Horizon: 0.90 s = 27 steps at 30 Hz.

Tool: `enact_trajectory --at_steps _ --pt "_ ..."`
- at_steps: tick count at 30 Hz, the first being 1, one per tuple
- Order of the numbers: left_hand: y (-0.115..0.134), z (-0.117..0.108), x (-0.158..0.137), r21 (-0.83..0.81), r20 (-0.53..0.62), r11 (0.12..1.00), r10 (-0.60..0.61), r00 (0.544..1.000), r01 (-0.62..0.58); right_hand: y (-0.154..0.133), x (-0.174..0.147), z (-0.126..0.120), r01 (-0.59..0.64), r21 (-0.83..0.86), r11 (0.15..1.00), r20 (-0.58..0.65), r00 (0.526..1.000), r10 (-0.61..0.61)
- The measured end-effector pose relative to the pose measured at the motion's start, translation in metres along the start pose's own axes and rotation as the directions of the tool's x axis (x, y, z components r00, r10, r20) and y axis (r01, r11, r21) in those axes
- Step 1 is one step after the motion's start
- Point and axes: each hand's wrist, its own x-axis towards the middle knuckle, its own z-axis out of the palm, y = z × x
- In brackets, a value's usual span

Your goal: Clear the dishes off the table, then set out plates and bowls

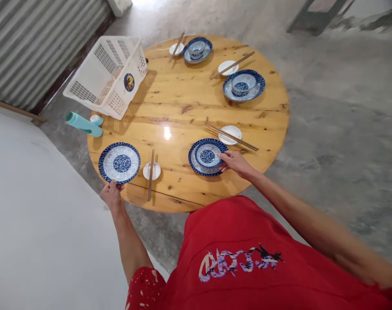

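My left hand [112, 193] pinches the near rim of a blue-and-white plate [120, 163] at the left edge of the round table. Beside that plate, a pair of chopsticks [150, 181] rests across a small white dish [155, 172]. My right hand [233, 163] grips the right rim of a blue-patterned bowl [207, 155], thumb on top. Under this bowl is a larger plate with a dark blue rim [192, 162]. Just beyond them, another pair of chopsticks [244, 143] lies over a white dish [233, 131].
The round wooden table [176, 125] also carries a white plastic basket [121, 97] and a teal bottle [84, 125] with its cap nearby. Two more settings stand on the far side, each with a bowl [197, 48] on a plate [228, 92]. A white wall [37, 206] is close on the left.
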Motion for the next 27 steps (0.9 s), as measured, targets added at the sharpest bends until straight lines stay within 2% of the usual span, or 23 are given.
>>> enact_trajectory --at_steps 3,6,10,13,17,21,24,27 --pt "0.003 -0.006 -0.037 -0.019 0.066 1.0 0.003 0.998 -0.002 0.004 0.009 0.005 -0.041 0.0 0.999 0.029 0.999 0.041" --pt "0.001 -0.002 -0.076 -0.017 0.162 1.0 -0.01 0.987 0.012 0.006 0.015 0.011 -0.041 0.003 0.999 0.052 0.998 0.041" --pt "-0.005 0.017 -0.118 0.031 0.324 0.999 -0.041 0.945 0.032 0.005 0.015 0.018 -0.012 -0.041 0.999 0.003 1.0 0.012" --pt "-0.008 0.037 -0.141 0.076 0.404 0.996 -0.064 0.913 0.037 0.005 0.008 0.015 0.02 -0.05 0.999 -0.029 0.999 -0.021" --pt "-0.006 0.064 -0.163 0.089 0.488 0.996 -0.043 0.872 -0.001 0.006 -0.008 -0.011 0.102 0.01 0.995 -0.08 0.992 -0.101" --pt "-0.004 0.094 -0.181 0.108 0.58 0.994 -0.038 0.814 -0.03 0.009 -0.028 -0.053 0.169 0.008 0.986 -0.219 0.962 -0.163" --pt "-0.006 0.119 -0.188 0.15 0.62 0.986 -0.036 0.784 -0.073 0.017 -0.046 -0.081 0.169 0.035 0.985 -0.345 0.927 -0.147" --pt "-0.01 0.141 -0.193 0.228 0.641 0.965 -0.05 0.766 -0.128 0.03 -0.063 -0.099 0.151 0.067 0.986 -0.408 0.906 -0.111"
